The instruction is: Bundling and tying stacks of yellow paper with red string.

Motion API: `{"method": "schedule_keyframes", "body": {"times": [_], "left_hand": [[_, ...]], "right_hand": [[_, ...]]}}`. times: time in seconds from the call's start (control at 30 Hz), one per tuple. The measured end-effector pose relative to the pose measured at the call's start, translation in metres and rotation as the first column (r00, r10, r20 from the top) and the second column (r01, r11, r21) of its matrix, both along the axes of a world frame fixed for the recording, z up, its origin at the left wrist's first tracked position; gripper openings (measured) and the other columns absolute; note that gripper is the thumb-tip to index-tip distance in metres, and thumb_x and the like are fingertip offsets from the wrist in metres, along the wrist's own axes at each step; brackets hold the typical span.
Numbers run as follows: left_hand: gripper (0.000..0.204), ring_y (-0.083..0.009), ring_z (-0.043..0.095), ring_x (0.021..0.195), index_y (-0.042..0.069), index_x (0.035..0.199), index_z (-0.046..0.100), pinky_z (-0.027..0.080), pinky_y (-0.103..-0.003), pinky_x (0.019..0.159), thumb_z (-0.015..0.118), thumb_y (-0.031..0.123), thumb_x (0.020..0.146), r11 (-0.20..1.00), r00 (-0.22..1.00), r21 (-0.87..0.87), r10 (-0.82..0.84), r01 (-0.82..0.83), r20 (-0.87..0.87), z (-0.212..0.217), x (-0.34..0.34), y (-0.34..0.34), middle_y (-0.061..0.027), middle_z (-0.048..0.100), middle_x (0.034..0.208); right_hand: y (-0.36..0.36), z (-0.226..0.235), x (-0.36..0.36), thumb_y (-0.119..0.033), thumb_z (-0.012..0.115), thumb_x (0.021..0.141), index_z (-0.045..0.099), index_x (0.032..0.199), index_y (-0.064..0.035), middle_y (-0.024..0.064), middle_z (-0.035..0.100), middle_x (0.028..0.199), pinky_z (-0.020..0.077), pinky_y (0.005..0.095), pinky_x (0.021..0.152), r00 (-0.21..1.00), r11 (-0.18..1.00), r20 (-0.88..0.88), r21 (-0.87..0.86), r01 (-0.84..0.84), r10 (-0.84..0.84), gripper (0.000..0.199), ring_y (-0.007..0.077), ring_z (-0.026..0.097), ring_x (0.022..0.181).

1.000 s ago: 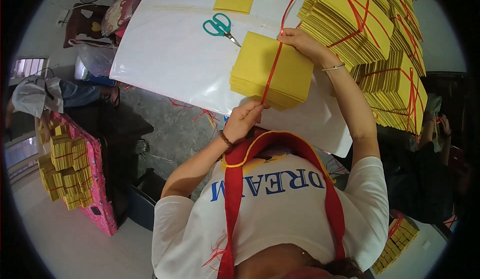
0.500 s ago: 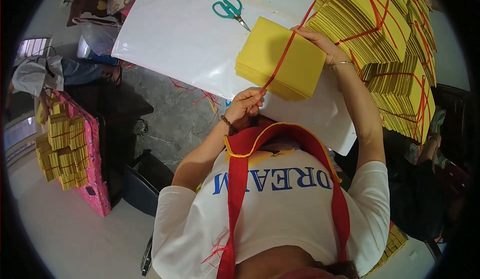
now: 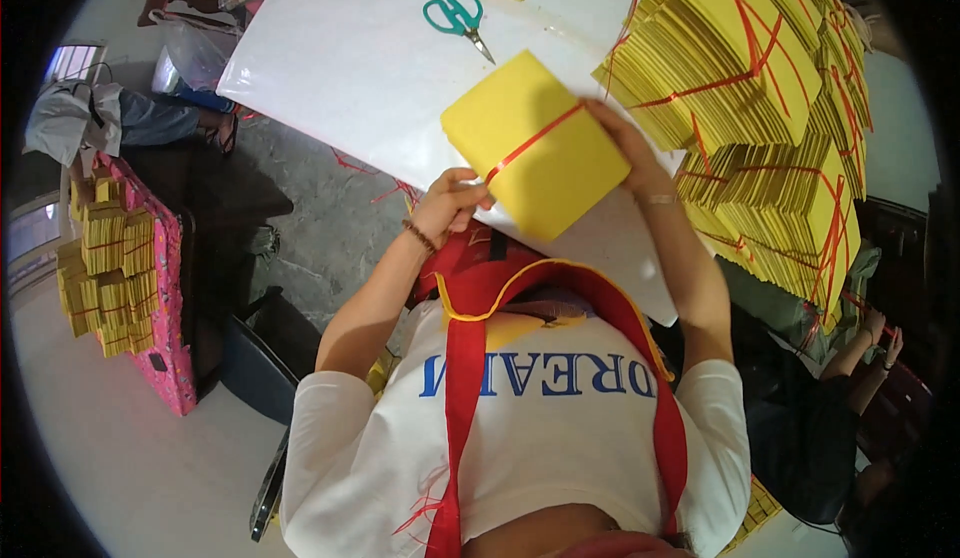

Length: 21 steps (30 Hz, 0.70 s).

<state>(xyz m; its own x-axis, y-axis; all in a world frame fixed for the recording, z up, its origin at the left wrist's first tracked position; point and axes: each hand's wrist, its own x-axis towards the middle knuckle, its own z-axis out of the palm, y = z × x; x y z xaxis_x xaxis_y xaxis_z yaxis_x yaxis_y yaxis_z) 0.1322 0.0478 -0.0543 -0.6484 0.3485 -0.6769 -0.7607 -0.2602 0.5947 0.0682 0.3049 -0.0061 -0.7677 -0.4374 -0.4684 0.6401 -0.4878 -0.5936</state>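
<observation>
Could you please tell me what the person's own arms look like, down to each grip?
Short white sleeves leave both forearms bare. The left grip is an ungloved hand, with a dark beaded bracelet at the wrist. The right grip is ungloved too, with a thin, pale bangle at the wrist, a little blurred.

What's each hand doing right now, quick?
Left hand: closed, pinching the red ribbon.
Right hand: against the yellow stack's right side; blurred, can't tell if closed.
</observation>
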Motion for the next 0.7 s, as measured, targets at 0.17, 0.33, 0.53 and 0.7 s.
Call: {"method": "schedule_keyframes", "body": {"times": [0.17,0.33,0.53,0.7], "left_hand": [[0.026,-0.0027,0.031,0.039,0.008,0.103,0.044,0.020,-0.016,0.034,0.056,0.007,0.080,0.998,0.998,-0.057,-0.011,0.008,-0.056,0.000,0.007,-0.025,-0.0056,0.058,0.073],[0.024,-0.0033,0.032,0.041,0.007,0.104,0.043,0.021,-0.016,0.035,0.053,0.007,0.082,0.998,0.997,-0.017,0.067,-0.068,-0.034,0.002,0.009,-0.024,-0.0062,0.057,0.075],[0.033,-0.0046,0.034,0.041,0.006,0.109,0.037,0.023,-0.017,0.036,0.054,0.008,0.081,0.991,0.992,-0.048,0.125,-0.125,0.008,0.008,0.017,-0.019,-0.0065,0.055,0.075],[0.025,-0.0060,0.042,0.051,0.003,0.101,0.045,0.034,-0.019,0.046,0.057,0.007,0.079,0.952,0.965,-0.264,0.092,-0.158,-0.244,0.003,0.023,-0.013,-0.0027,0.055,0.075]], "right_hand": [[-0.028,-0.001,0.050,-0.024,0.044,0.088,0.053,0.101,-0.0043,0.0054,0.057,0.099,0.0440,0.0274,0.078,0.981,0.980,0.000,-0.049,0.192,-0.192,0.025,0.0141,0.054,0.089],[-0.034,-0.003,0.057,-0.022,0.043,0.088,0.053,0.101,-0.0035,0.0052,0.058,0.096,0.0439,0.0280,0.078,0.954,0.961,0.135,-0.032,0.276,-0.270,0.025,0.0149,0.055,0.086],[-0.031,-0.012,0.051,-0.022,0.043,0.086,0.054,0.098,-0.0025,0.0067,0.056,0.094,0.0448,0.0275,0.074,0.981,0.973,0.091,0.172,0.156,-0.174,0.025,0.0134,0.054,0.083],[-0.031,-0.011,0.053,-0.029,0.039,0.089,0.046,0.116,-0.0027,0.0067,0.055,0.104,0.0465,0.0252,0.074,0.998,0.957,-0.007,0.284,-0.052,0.056,0.038,0.0126,0.054,0.088]]}}
